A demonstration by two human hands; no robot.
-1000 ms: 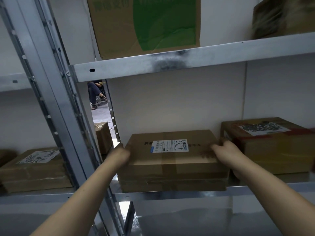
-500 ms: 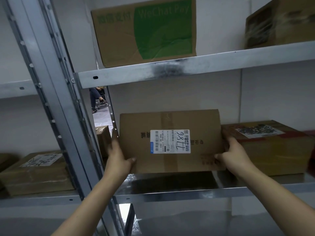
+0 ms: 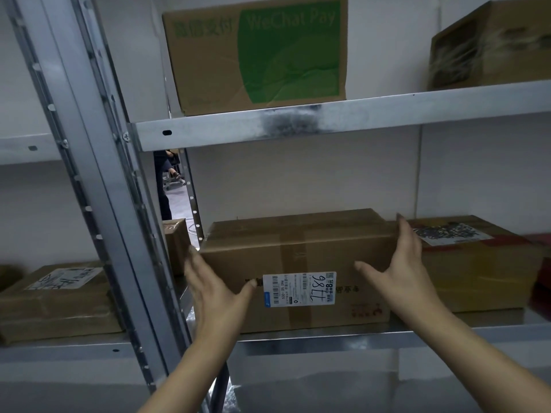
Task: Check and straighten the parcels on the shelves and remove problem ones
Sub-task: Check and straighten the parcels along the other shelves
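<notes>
Far left, in the neighbouring bay, a flat labelled parcel lies on its shelf, and the grey upright post cuts across in front of it. Through the gap behind the post a small brown box shows, further back. Now the left hand: fingers straight and spread wide, laid flat against the left front edge of the central parcel, thumb stretched out and touching the cardboard just beside the white label. It is pressing, not gripping. The parcel itself sits on the middle shelf, set on its long side, tape band running down the middle, label on the front face with its handwritten digits upside down. Straight above it on the upper shelf beam stands the box with the green WeChat Pay panel. Over to the right hand: fingers straight and pointing up along the parcel's right end, thumb thrown wide across the front face, bracketing that corner without curling round it. Just beyond those fingers, close beside the central parcel, sits the right-hand parcel, with a scribbled-over label on top. A dark red object shows at the frame edge, too cropped to identify. Top right, a blurred carton rests on the upper shelf.
</notes>
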